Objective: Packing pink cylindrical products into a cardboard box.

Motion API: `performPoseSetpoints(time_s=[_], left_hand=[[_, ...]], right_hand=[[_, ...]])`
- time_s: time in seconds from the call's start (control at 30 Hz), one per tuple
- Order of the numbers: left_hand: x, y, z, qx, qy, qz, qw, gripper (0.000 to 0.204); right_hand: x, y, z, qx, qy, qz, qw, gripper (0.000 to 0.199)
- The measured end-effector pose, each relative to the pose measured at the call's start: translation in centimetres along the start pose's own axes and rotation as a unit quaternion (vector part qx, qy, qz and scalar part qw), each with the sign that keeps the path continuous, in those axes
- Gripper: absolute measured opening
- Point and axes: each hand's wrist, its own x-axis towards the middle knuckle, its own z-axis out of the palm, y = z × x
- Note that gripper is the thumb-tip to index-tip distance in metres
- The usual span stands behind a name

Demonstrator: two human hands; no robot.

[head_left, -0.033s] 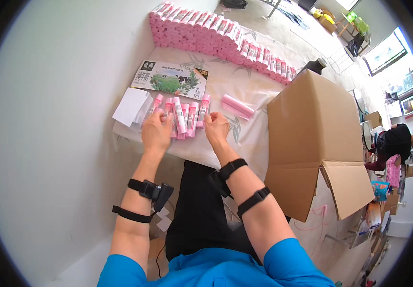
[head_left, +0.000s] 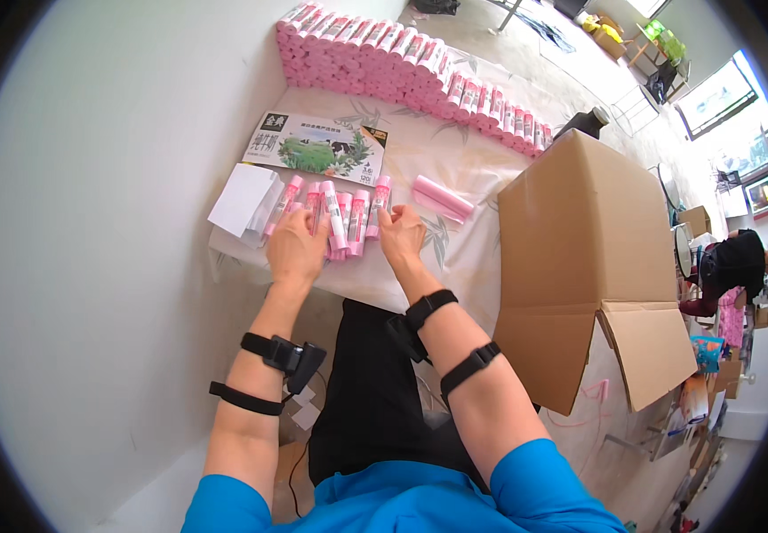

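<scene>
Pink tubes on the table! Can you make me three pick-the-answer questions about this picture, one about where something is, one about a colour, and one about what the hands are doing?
1. Where is the big cardboard box?
A. to the person's right of the hands
B. to the person's left of the hands
C. under the table

2. What colour is the long stack of packs at the table's far edge?
A. green
B. pink
C. blue

3. What are the left hand and right hand doing?
A. hanging in the air
B. resting on the row of pink tubes
C. holding the box

Answers: 1 A, the box stands right of both hands. 2 B, every pack is pink. 3 B, both hands touch the tubes' near ends.
</scene>
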Motion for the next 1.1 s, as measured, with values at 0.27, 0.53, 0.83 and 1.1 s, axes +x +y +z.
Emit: performPoseSetpoints(time_s=[0.27, 0.53, 0.83, 1.1], left_hand=[[-1.4, 0.0, 3.4, 0.011, 0.008, 0.012, 1.0, 0.046], [-1.7, -0.6, 2.9, 0.077, -0.041, 0.007, 0.996, 0.047], [-3.4, 3.8, 8.0, 0.181, -0.01, 0.092, 0.979, 0.053], [-6.0, 4.7, 10.1, 0.149, 0.012, 0.1, 0.984, 0.043]], right_hand=[[-1.3, -2.8, 0.9, -0.086, -0.07, -0.001, 0.994, 0.074], [-2.0, -2.6, 1.5, -0.205, -0.036, -0.028, 0.978, 0.091], [-3.7, 3.1, -3.1, -0.224, 0.021, -0.011, 0.974, 0.09], [-3.2, 3.4, -4.0, -0.161, 0.033, 0.067, 0.984, 0.096]])
